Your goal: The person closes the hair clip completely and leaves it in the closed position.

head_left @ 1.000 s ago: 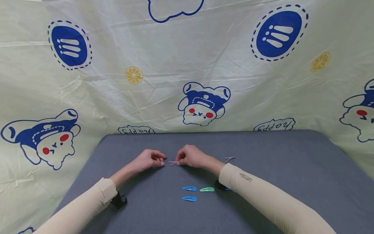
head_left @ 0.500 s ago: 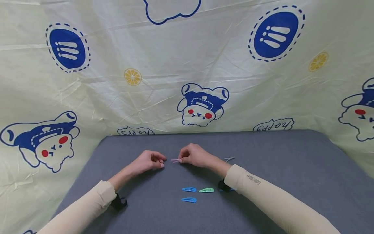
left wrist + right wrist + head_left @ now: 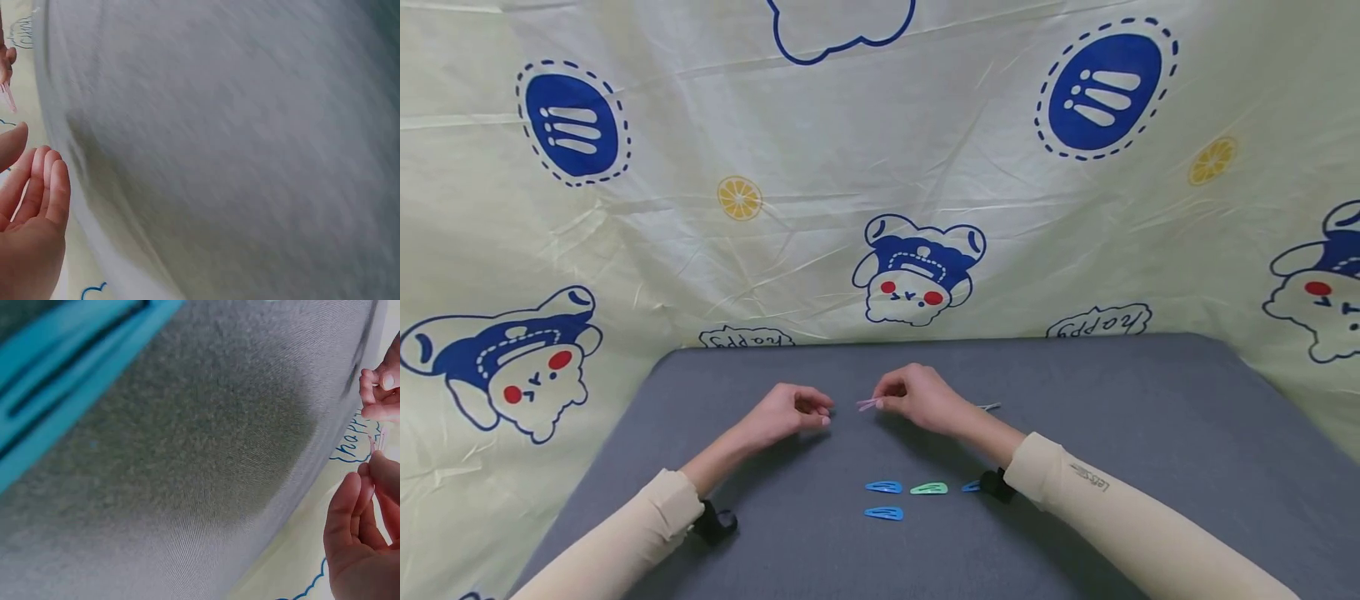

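My right hand (image 3: 921,400) pinches a slim pink hair clip (image 3: 867,404) between thumb and fingers, a little above the far middle of the grey table. In the right wrist view the pink clip's two thin prongs stand spread apart. My left hand (image 3: 788,412) is just to the left, fingers loosely bent with nothing in them; the left wrist view shows its palm and fingers (image 3: 57,187). A gap separates it from the pink clip.
Nearer me lie two blue snap clips (image 3: 883,487) (image 3: 883,513), a green one (image 3: 928,488), and another blue one (image 3: 971,486) partly behind the right wrist strap. A pale clip (image 3: 992,407) lies behind the right wrist. A printed curtain (image 3: 805,267) hangs behind the grey table (image 3: 1112,417).
My right hand has lifted the pink clip and moved it right and slightly away from me. The left hand has shifted only slightly, its fingers a little looser.
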